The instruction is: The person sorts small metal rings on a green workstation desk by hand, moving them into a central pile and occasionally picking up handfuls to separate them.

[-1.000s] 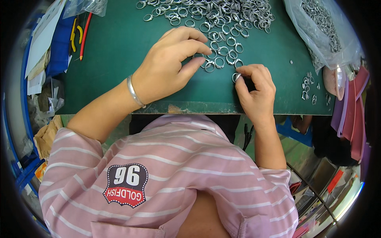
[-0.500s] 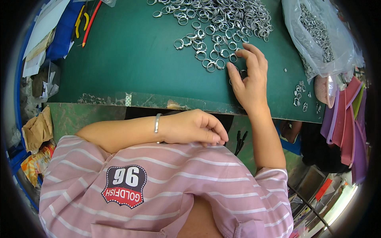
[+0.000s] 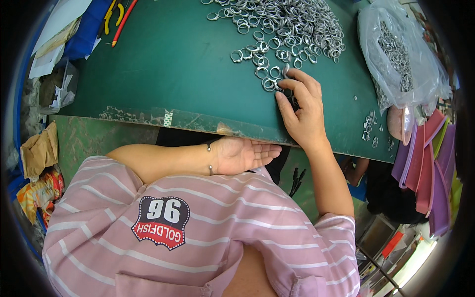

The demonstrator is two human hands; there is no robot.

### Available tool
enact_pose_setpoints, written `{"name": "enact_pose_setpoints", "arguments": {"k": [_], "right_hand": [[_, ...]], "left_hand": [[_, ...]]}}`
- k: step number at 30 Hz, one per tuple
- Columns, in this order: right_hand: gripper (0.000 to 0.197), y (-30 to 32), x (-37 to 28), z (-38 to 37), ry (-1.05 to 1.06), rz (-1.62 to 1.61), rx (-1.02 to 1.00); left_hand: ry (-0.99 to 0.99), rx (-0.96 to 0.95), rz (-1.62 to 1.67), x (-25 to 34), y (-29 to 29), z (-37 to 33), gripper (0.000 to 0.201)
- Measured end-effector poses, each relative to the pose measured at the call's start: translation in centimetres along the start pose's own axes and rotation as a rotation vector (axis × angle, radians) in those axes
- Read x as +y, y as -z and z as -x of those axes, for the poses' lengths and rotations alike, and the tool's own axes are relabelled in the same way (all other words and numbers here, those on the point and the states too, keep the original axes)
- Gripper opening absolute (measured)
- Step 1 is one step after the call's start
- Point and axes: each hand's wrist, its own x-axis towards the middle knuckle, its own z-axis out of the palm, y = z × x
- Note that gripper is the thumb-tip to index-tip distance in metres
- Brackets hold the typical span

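Observation:
My right hand (image 3: 303, 111) is over the near edge of a spread of silver metal rings (image 3: 297, 29) on the green table. Its fingers curve down and its thumb stands apart from them. One ring (image 3: 286, 70) is tilted up against a fingertip. A few more show in the gap under the hand, partly hidden by fingers. Below the table's front edge, my left hand (image 3: 242, 154) lies palm up with nothing in it, fingers stretched out. A metal bangle is on that wrist.
A clear plastic bag (image 3: 401, 54) full of small metal parts stands at the right, with a few loose pieces (image 3: 368, 123) before it. Yellow-handled pliers (image 3: 114, 17) and a red pencil (image 3: 123, 24) lie far left. Pink and purple strips (image 3: 425, 168) hang beyond the right edge.
My left hand has turned from palm down with bent fingers to palm up and stretched out. My right hand has come slightly nearer and left, its fingers more curled over the rings.

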Motion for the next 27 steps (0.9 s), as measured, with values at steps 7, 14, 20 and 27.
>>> {"name": "enact_pose_setpoints", "arguments": {"k": [7,14,20,27], "right_hand": [[0.023,0.2,-0.2,-0.1,-0.031,-0.087,-0.045],[0.033,-0.8,-1.2,-0.4,-0.107,-0.110,0.046],[0.030,-1.2,-0.6,-0.5,-0.025,0.011,0.005],[0.018,-0.9,-0.8,-1.1,-0.065,-0.182,0.022]], "left_hand": [[0.000,-0.050,-0.009,0.1,0.6,-0.2,0.040],[0.026,-0.143,0.064,0.0,0.9,-0.4,0.040],[0.031,-0.074,0.034,0.2,0.3,-0.2,0.043],[-0.011,-0.072,-0.017,0.1,-0.2,-0.1,0.045]]}}
